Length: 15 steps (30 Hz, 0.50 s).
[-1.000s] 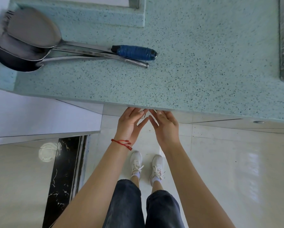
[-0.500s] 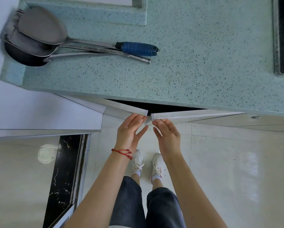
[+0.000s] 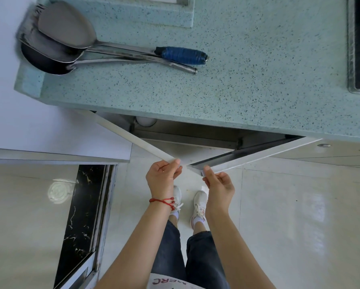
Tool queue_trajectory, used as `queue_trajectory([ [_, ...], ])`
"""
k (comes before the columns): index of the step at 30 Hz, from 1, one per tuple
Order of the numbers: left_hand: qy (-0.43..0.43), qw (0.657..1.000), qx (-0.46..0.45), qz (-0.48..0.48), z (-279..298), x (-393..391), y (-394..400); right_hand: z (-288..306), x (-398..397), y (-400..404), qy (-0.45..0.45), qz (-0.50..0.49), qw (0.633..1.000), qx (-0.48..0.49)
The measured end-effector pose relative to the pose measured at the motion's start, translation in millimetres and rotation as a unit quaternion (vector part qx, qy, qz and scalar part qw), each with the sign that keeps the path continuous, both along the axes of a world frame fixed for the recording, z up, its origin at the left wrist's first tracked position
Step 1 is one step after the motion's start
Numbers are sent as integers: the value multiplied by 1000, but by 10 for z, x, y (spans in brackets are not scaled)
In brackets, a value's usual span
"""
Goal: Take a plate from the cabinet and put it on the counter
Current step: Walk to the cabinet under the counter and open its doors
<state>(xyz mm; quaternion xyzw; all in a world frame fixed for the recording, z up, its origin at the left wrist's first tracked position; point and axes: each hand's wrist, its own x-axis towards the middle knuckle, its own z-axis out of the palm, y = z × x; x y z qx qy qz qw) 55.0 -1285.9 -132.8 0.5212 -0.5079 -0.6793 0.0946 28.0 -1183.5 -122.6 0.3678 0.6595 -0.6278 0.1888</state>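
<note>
Below the speckled teal counter (image 3: 248,65) two white cabinet doors stand partly swung out. My left hand (image 3: 161,177) grips the free edge of the left door (image 3: 133,136). My right hand (image 3: 218,183) grips the free edge of the right door (image 3: 258,154). Between them a dark cabinet opening (image 3: 195,133) shows, with a small round white thing (image 3: 145,121) at its upper left under the counter edge. I cannot tell if it is a plate.
Several long metal ladles and spatulas (image 3: 66,44), one with a blue-wrapped handle (image 3: 182,55), lie on the counter's left. A steel-rimmed sink or hob edge (image 3: 354,59) is at the right. A white wall panel (image 3: 29,122) and black marble threshold (image 3: 83,215) are at left; my feet stand on glossy tiles.
Both doors have swung outward from shut to well apart as my hands pulled back toward me, exposing the cabinet's interior.
</note>
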Motion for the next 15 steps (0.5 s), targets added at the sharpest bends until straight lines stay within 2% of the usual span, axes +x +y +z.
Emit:
queue_trajectory([
  [5, -56, 995, -77, 6, 4, 42, 82, 27, 45, -24, -4, 6, 999, 44],
  [15, -75, 992, -101, -18, -38, 282, 39, 10, 235, 124, 18, 11, 998, 66],
])
